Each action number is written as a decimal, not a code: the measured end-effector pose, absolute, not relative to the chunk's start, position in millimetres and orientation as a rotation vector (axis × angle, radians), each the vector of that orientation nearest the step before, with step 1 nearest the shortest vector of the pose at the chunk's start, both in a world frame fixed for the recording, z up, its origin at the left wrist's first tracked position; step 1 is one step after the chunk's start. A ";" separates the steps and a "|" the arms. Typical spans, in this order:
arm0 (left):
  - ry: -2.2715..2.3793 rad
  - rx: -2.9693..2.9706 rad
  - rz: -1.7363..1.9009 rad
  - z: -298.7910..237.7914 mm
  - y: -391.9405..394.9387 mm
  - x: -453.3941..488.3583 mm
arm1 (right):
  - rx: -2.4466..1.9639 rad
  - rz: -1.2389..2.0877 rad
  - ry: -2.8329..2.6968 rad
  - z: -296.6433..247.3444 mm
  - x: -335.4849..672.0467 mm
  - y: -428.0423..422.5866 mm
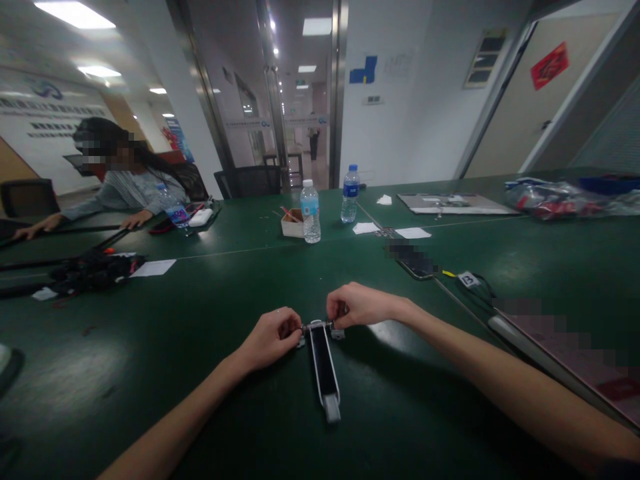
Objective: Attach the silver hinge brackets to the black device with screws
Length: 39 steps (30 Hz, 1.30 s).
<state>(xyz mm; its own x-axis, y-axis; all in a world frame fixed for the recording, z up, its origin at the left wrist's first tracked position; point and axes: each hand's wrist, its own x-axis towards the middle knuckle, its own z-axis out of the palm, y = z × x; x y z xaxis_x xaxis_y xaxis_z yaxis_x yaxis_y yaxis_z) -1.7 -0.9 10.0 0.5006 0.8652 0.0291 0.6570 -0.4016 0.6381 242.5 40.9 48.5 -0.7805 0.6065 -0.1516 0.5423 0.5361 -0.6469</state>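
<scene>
On the green table (225,413) before me lies a long narrow thing with a black middle and a white rim (324,363). A pale grey tip (332,409) sticks out at its near end. Across its far end runs a thin metal crossbar (317,325), with small silvery pieces at both sides. My left hand (274,337) pinches the bar's left end, fingers curled. At the right end, my right hand (357,303) is closed the same way, above a small metal piece (339,333). The fingertips hide the bar's ends.
Beyond my hands stand two water bottles (311,217) and a small box (293,223). A phone (413,259) lies to the right, near a labelled cable (469,279) and a pinkish flat case (575,353). Black gear (95,270) lies left, where another person (125,167) sits.
</scene>
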 end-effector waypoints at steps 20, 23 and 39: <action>1.246 2.157 0.461 14.3 -2.3 -1.3 | -1.034 0.988 -2.781 47.1 244.2 45.1; 1.245 2.157 0.467 14.1 -2.5 -0.9 | -1.025 0.956 -2.812 47.5 245.0 44.9; 1.256 2.157 0.468 13.8 -1.9 0.0 | -1.030 0.905 -2.782 45.9 243.3 46.1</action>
<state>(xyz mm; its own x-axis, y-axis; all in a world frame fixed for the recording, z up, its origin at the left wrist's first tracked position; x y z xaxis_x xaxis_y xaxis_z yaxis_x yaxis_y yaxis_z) 0.0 -1.9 13.8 0.4918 0.8707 0.0054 0.6617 -0.3778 0.6476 243.3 46.1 45.9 -0.7788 0.6072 -0.1575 0.5837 0.6095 -0.5365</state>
